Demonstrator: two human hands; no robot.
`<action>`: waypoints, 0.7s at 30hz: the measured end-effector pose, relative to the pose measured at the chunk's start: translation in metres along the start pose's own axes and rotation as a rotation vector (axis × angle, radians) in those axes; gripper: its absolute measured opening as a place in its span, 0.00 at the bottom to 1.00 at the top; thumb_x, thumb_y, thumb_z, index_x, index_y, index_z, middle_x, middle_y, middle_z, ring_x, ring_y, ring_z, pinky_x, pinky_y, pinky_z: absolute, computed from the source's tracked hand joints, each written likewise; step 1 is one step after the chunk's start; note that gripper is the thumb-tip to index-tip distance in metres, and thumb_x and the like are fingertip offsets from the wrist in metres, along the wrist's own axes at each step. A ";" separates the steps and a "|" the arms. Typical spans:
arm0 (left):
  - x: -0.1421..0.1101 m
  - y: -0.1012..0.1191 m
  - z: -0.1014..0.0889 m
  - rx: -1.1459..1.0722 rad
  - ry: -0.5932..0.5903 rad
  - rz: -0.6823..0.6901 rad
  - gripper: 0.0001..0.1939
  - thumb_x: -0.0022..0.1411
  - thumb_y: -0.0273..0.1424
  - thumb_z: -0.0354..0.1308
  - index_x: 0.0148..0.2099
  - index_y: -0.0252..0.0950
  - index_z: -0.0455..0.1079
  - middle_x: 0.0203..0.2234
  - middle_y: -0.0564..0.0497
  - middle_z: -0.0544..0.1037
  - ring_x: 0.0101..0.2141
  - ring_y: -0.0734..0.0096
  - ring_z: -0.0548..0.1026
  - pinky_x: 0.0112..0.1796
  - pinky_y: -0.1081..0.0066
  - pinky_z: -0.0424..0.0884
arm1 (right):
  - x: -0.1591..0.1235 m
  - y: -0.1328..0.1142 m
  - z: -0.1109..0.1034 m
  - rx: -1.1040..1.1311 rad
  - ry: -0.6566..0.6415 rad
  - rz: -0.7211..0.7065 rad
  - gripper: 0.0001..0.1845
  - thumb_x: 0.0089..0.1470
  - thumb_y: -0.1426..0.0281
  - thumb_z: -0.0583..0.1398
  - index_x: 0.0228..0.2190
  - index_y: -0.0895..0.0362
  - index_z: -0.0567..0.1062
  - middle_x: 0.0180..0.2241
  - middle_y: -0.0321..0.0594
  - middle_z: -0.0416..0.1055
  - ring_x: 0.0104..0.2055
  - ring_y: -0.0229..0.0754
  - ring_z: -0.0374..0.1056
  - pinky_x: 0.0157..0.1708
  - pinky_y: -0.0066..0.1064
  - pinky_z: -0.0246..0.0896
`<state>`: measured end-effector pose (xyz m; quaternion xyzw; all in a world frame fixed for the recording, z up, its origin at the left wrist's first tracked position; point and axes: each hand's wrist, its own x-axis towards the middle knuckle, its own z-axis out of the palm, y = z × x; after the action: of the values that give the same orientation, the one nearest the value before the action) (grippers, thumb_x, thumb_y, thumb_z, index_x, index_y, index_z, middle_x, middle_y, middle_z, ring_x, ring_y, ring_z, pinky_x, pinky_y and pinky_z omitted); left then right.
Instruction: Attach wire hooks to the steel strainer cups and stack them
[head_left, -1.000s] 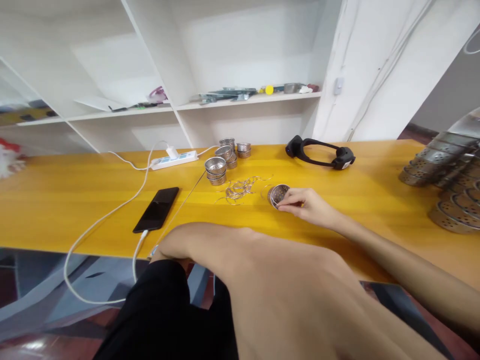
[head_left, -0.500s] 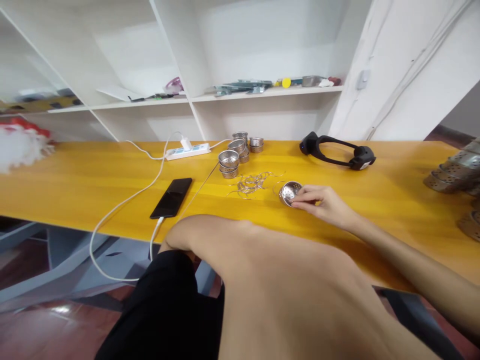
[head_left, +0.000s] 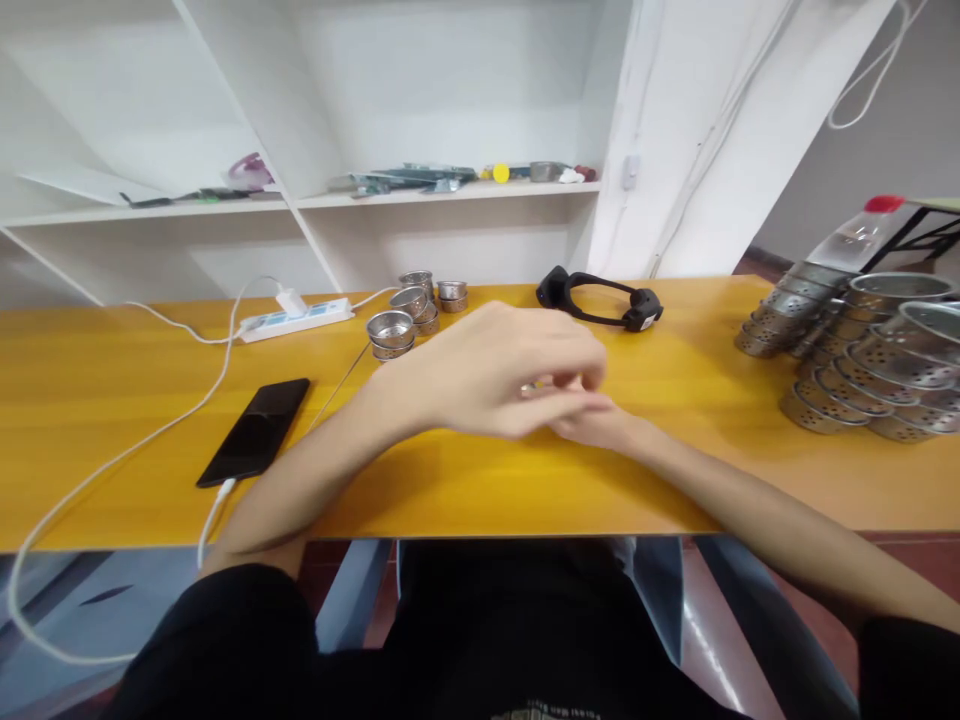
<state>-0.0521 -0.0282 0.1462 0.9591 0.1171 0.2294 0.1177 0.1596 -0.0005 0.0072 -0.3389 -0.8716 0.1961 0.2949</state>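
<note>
Charging at 9 o'clock from the hands, apparently, a dark phone (head_left: 253, 432) is lying on the yellow table (head_left: 450, 490), white cable (head_left: 211, 515) trailing off the front edge. White power strip (head_left: 315, 318) is sitting just above 9, one plug in it. At 10, small perforated metal cups (head_left: 391, 330) are standing in short stacks.

Center: left hand (head_left: 499, 370) is reaching across, palm down, fingers curling, thumb stretching toward the right hand (head_left: 592, 422). Motion is blurring it; can't tell if it's gripping anything. Right hand is meeting it from 4 o'clock, fingertips mostly hiding behind the left; can't confirm its grip either. Shiny sliver between them is probably the single metal cup (head_left: 532, 387), mostly hidden.

Main change: left hand, out of sight half a second ago, is now joining the right one at the cup. Its arm is no longer bending down past the table edge. Loose wire pieces are dropping out of view behind the left hand. Handling is likely turning two-handed, right side probably steadying.

At 1, a black headband device (head_left: 643, 310) is resting. At 3, taller cup stacks (head_left: 855, 370) are leaning, red-capped bottle (head_left: 851, 240) showing behind, nearer 2.
</note>
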 end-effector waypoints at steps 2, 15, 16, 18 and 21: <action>0.003 -0.038 0.013 0.124 -0.011 -0.111 0.15 0.76 0.42 0.54 0.49 0.38 0.75 0.42 0.47 0.82 0.43 0.59 0.80 0.49 0.59 0.76 | -0.002 0.001 0.001 -0.039 -0.031 -0.050 0.16 0.72 0.66 0.56 0.48 0.53 0.85 0.48 0.46 0.81 0.49 0.49 0.76 0.55 0.42 0.69; -0.056 -0.074 0.115 -0.093 0.183 -0.475 0.39 0.61 0.49 0.71 0.66 0.41 0.61 0.60 0.39 0.75 0.59 0.45 0.75 0.58 0.48 0.73 | 0.004 0.000 0.003 0.362 0.092 0.268 0.09 0.55 0.64 0.71 0.27 0.55 0.85 0.33 0.39 0.76 0.35 0.42 0.72 0.38 0.35 0.65; -0.056 -0.075 0.118 -0.122 0.210 -0.478 0.37 0.62 0.47 0.71 0.65 0.42 0.61 0.59 0.40 0.76 0.58 0.47 0.76 0.57 0.49 0.74 | 0.003 -0.002 0.002 0.352 0.086 0.280 0.08 0.54 0.64 0.71 0.27 0.55 0.85 0.33 0.38 0.75 0.34 0.41 0.71 0.37 0.34 0.64; -0.055 -0.076 0.121 -0.167 0.239 -0.471 0.35 0.62 0.45 0.71 0.64 0.42 0.62 0.57 0.41 0.77 0.56 0.49 0.78 0.55 0.50 0.76 | 0.002 -0.008 0.000 0.255 0.095 0.298 0.06 0.52 0.67 0.72 0.28 0.56 0.84 0.34 0.37 0.72 0.33 0.39 0.68 0.35 0.33 0.61; -0.057 -0.075 0.123 -0.182 0.251 -0.437 0.36 0.60 0.42 0.72 0.64 0.42 0.61 0.59 0.41 0.76 0.57 0.49 0.78 0.56 0.50 0.75 | 0.000 -0.016 -0.004 0.004 0.115 0.293 0.07 0.49 0.72 0.74 0.31 0.55 0.81 0.37 0.36 0.68 0.34 0.38 0.66 0.37 0.32 0.59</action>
<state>-0.0562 0.0053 -0.0051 0.8604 0.3141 0.3255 0.2349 0.1544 -0.0109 0.0189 -0.4726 -0.7941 0.2191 0.3130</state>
